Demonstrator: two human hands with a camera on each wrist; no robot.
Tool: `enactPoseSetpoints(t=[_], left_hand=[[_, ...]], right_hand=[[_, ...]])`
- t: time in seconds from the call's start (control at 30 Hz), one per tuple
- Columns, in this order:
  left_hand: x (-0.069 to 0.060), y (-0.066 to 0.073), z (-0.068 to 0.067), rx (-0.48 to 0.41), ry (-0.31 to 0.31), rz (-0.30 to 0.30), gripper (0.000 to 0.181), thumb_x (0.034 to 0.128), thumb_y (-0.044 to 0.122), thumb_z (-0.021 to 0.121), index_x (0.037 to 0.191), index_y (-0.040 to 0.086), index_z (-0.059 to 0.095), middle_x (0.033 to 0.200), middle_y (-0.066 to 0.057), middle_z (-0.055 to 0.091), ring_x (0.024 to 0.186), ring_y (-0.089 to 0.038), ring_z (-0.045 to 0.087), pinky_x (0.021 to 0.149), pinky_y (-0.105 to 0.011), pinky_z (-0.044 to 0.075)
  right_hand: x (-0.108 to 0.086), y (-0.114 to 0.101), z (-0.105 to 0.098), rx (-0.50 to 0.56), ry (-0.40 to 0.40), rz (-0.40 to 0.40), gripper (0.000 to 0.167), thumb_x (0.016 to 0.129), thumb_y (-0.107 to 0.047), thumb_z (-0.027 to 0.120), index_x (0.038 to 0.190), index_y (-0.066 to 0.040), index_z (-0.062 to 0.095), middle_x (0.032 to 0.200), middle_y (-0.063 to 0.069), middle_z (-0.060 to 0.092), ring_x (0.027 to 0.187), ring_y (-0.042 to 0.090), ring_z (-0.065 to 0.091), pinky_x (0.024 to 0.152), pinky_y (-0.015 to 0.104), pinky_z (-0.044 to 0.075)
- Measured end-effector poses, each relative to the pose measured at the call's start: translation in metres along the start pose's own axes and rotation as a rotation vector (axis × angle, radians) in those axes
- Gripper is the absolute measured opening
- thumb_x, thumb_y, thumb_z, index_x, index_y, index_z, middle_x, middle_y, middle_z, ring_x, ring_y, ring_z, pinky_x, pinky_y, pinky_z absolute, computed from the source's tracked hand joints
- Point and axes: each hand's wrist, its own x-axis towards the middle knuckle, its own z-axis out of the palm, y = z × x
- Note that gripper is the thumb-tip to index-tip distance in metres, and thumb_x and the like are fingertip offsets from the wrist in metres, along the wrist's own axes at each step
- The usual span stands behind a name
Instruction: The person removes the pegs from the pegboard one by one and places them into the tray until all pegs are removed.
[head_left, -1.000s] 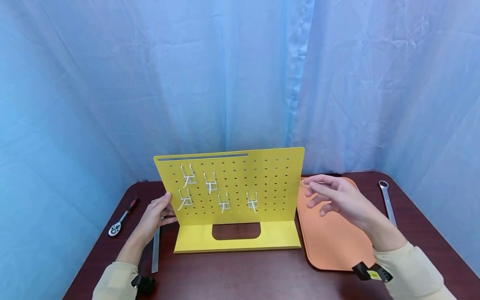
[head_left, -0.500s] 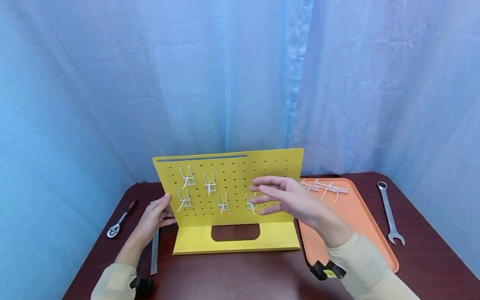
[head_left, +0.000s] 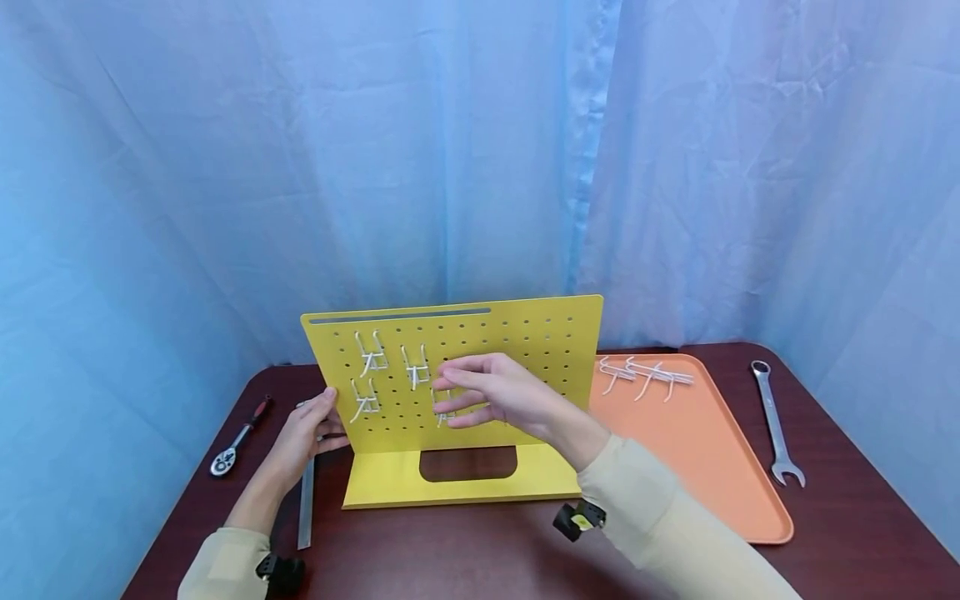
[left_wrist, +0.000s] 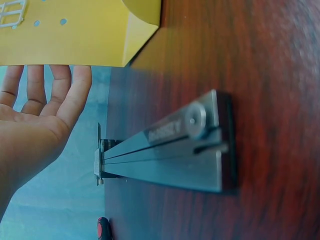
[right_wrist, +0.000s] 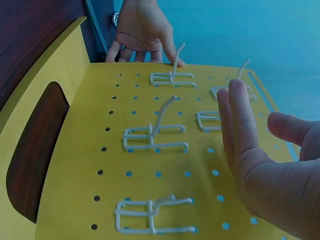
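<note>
A yellow pegboard point(head_left: 517, 358) stands upright on its yellow base, with several white wire hooks point(head_left: 365, 400) fitted in its holes. My left hand point(head_left: 303, 429) grips its left edge, thumb at the front and fingers reaching behind, as the left wrist view shows. In front of the board hangs my right hand point(head_left: 510, 396), fingers extended and thumb apart. Nothing shows between them in the right wrist view. That hand is nearest to a lower-middle hook point(right_wrist: 152, 137) and covers part of the board in the head view.
An orange tray point(head_left: 705, 467) at the right bears loose white hooks point(head_left: 660, 377). Right of it lies a combination wrench point(head_left: 776, 425). A ratchet point(head_left: 238, 442) and a long flat metal tool with a round knob point(left_wrist: 170, 150) lie left. Blue curtains hang behind.
My right hand has moved left from above the tray to the front of the pegboard, uncovering the hooks on the tray. My left hand keeps its place on the edge.
</note>
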Motion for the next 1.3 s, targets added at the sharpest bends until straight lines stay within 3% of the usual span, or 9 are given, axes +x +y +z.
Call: enactPoseSetpoints(t=[0.23, 0.53, 0.83, 1.1, 1.3], left_hand=[[0.0, 0.0, 0.0, -0.001, -0.002, 0.008, 0.063, 0.1056, 0.057, 0.041, 0.13, 0.0, 0.056, 0.107, -0.017, 0.06, 0.096, -0.027, 0.067, 0.083, -0.038, 0.059], [-0.001, 0.001, 0.001, 0.014, -0.002, 0.018, 0.063, 0.106, 0.056, 0.041, 0.133, 0.001, 0.055, 0.108, -0.016, 0.06, 0.097, -0.028, 0.067, 0.083, -0.038, 0.059], [0.0, 0.0, 0.001, 0.0, -0.006, 0.014, 0.063, 0.1055, 0.057, 0.041, 0.128, 0.0, 0.056, 0.107, -0.016, 0.062, 0.096, -0.028, 0.068, 0.083, -0.039, 0.059], [-0.001, 0.001, 0.0, 0.001, -0.01, 0.024, 0.061, 0.1059, 0.056, 0.042, 0.124, 0.0, 0.056, 0.108, -0.017, 0.062, 0.096, -0.028, 0.068, 0.083, -0.037, 0.059], [0.0, -0.001, 0.0, 0.001, -0.013, 0.031, 0.061, 0.1061, 0.056, 0.041, 0.127, 0.0, 0.056, 0.106, -0.016, 0.061, 0.096, -0.028, 0.068, 0.083, -0.037, 0.059]], right_hand=[[0.016, 0.005, 0.016, 0.032, -0.006, 0.059, 0.046, 0.106, -0.019, 0.057, 0.143, 0.007, 0.049, 0.142, 0.027, 0.054, 0.114, 0.035, 0.067, 0.088, 0.045, 0.057], [0.032, 0.015, 0.026, 0.183, -0.037, 0.071, 0.043, 0.108, -0.019, 0.051, 0.14, 0.01, 0.047, 0.142, 0.03, 0.052, 0.114, 0.038, 0.066, 0.091, 0.046, 0.056], [0.04, 0.023, 0.031, 0.255, 0.0, 0.078, 0.041, 0.106, -0.016, 0.053, 0.14, 0.009, 0.052, 0.14, 0.029, 0.055, 0.101, 0.028, 0.071, 0.09, 0.045, 0.057], [0.041, 0.022, 0.033, 0.268, 0.008, 0.071, 0.04, 0.106, -0.014, 0.055, 0.138, 0.009, 0.052, 0.12, 0.018, 0.068, 0.089, 0.021, 0.072, 0.085, 0.04, 0.059], [0.04, 0.02, 0.033, 0.268, 0.013, 0.07, 0.039, 0.106, -0.013, 0.055, 0.139, 0.008, 0.053, 0.135, 0.028, 0.058, 0.087, 0.019, 0.072, 0.082, 0.037, 0.06]])
